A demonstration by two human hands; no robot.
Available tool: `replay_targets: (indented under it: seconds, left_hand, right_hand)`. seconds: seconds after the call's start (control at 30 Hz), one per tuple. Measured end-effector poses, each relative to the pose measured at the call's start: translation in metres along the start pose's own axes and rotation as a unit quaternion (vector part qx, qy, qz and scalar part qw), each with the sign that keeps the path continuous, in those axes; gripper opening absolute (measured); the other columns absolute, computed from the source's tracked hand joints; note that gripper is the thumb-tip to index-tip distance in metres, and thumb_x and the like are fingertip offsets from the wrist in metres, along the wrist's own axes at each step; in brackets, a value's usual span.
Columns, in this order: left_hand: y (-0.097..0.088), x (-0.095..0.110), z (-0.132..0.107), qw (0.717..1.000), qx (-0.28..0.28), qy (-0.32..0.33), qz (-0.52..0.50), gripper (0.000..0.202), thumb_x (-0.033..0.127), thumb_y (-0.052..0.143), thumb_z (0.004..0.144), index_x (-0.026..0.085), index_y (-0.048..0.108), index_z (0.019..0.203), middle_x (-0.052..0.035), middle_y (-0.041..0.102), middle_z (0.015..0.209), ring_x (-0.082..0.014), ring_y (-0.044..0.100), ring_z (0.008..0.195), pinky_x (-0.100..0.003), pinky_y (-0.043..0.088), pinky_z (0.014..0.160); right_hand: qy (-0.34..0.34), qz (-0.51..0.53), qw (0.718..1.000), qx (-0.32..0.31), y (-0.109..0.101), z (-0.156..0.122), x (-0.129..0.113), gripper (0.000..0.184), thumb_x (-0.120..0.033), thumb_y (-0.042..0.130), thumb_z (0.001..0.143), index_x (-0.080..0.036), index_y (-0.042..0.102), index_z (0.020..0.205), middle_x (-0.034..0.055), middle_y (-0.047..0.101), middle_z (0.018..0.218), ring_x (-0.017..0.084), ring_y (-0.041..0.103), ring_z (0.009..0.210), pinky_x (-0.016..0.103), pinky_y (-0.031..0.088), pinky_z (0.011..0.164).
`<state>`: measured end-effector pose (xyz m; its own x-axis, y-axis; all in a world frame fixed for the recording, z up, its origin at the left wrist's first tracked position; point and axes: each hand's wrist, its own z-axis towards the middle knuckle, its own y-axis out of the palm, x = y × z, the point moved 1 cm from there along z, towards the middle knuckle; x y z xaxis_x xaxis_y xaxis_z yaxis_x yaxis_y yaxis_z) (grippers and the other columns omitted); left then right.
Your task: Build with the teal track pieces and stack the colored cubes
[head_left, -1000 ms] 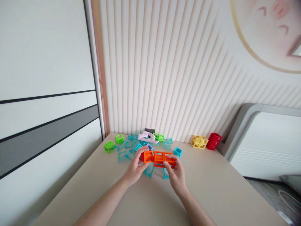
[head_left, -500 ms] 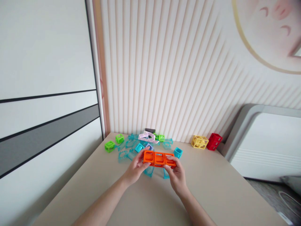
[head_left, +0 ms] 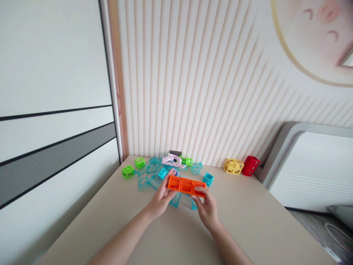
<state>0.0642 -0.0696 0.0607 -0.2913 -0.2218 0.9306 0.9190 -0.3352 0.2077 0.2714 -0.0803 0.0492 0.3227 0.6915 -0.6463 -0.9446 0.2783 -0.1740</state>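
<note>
cubes first: a green cube [head_left: 128, 172] sits at the far left of the table [head_left: 248, 224], with a second green cube [head_left: 140, 162] just behind it, both well apart from the hands. right of them a scatter of clear teal flat pieces [head_left: 146, 178] spreads toward the middle, with a small teal cube [head_left: 163, 173] among them.

the left hand [head_left: 159, 200] grasps the left end of the orange strip [head_left: 186, 185], fingers curled round it. the strip is three open orange frames in a row, held level just above the table, over the near edge of the teal scatter. the right hand [head_left: 207, 209] pinches its right end, fingertips on the last frame.

my read on the risk: the strip is held only at its ends, so if the joints between frames are loose, a squeeze or twist could fold it or pop the middle frame out. set straight down, it would land on the teal pieces beneath and sit tilted.

behind the strip, near the wall, lie a pink-white piece [head_left: 172, 160], a dark block [head_left: 175, 152] and a third green cube [head_left: 189, 161]. another teal cube [head_left: 208, 179] sits just beyond the strip's right end. farther right, a yellow cube [head_left: 233, 166] and a red block [head_left: 250, 165] stand side by side, away from the hands.
</note>
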Motion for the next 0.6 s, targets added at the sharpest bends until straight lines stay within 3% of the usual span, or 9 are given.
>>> replay_targets:
  seconds: [0.1, 0.17, 0.37, 0.47, 0.6]
  left_hand:
    - [0.000, -0.004, 0.000, 0.999, 0.028, 0.012, 0.045, 0.075, 0.042, 0.067, 0.089, 0.029, 0.030, 0.152, -0.0127, 0.036, 0.157, -0.0313, 0.040, 0.141, -0.046, 0.036, 0.114]
    - [-0.002, -0.004, 0.000, 0.994, 0.050, 0.033, 0.089, 0.068, 0.037, 0.066, 0.089, 0.028, 0.036, 0.148, -0.0124, 0.044, 0.149, -0.0301, 0.048, 0.134, -0.044, 0.042, 0.109]
    - [-0.005, -0.001, -0.002, 0.972, 0.098, 0.101, 0.189, 0.056, 0.035, 0.066, 0.087, 0.026, 0.047, 0.139, -0.0114, 0.052, 0.132, -0.0256, 0.058, 0.109, -0.031, 0.055, 0.078]
    - [-0.003, 0.001, -0.003, 0.978, 0.086, 0.075, 0.174, 0.057, 0.038, 0.064, 0.089, 0.026, 0.044, 0.142, -0.0100, 0.059, 0.120, -0.0165, 0.062, 0.081, -0.025, 0.051, 0.062]
    - [0.001, 0.003, -0.005, 0.998, 0.035, -0.010, 0.059, 0.071, 0.045, 0.063, 0.090, 0.031, 0.027, 0.150, -0.0056, 0.066, 0.103, -0.0042, 0.048, 0.043, -0.019, 0.039, 0.038]
  right_hand:
    - [-0.016, -0.035, 0.999, 0.008, 0.001, -0.002, 0.002, 0.021, -0.029, 0.073, 0.084, -0.026, 0.068, 0.104, 0.0058, 0.073, 0.095, 0.024, 0.070, 0.085, 0.038, 0.058, 0.078]
    - [-0.011, -0.034, 0.999, 0.006, 0.001, -0.004, 0.004, 0.027, -0.029, 0.073, 0.084, -0.026, 0.066, 0.110, 0.0072, 0.072, 0.099, 0.025, 0.069, 0.090, 0.039, 0.058, 0.080]
    - [0.029, 0.005, 0.999, 0.031, 0.003, -0.008, 0.009, 0.026, -0.029, 0.066, 0.090, -0.026, 0.063, 0.115, 0.0086, 0.070, 0.108, 0.025, 0.067, 0.098, 0.038, 0.056, 0.085]
    - [0.038, 0.023, 0.998, 0.038, 0.004, -0.009, 0.007, 0.030, -0.028, 0.067, 0.089, -0.027, 0.060, 0.118, 0.0084, 0.069, 0.112, 0.024, 0.066, 0.103, 0.039, 0.055, 0.090]
    - [0.064, 0.055, 0.996, -0.003, 0.004, -0.012, 0.007, 0.040, -0.030, 0.071, 0.086, -0.027, 0.057, 0.124, 0.0096, 0.068, 0.119, 0.026, 0.067, 0.108, 0.041, 0.055, 0.093]
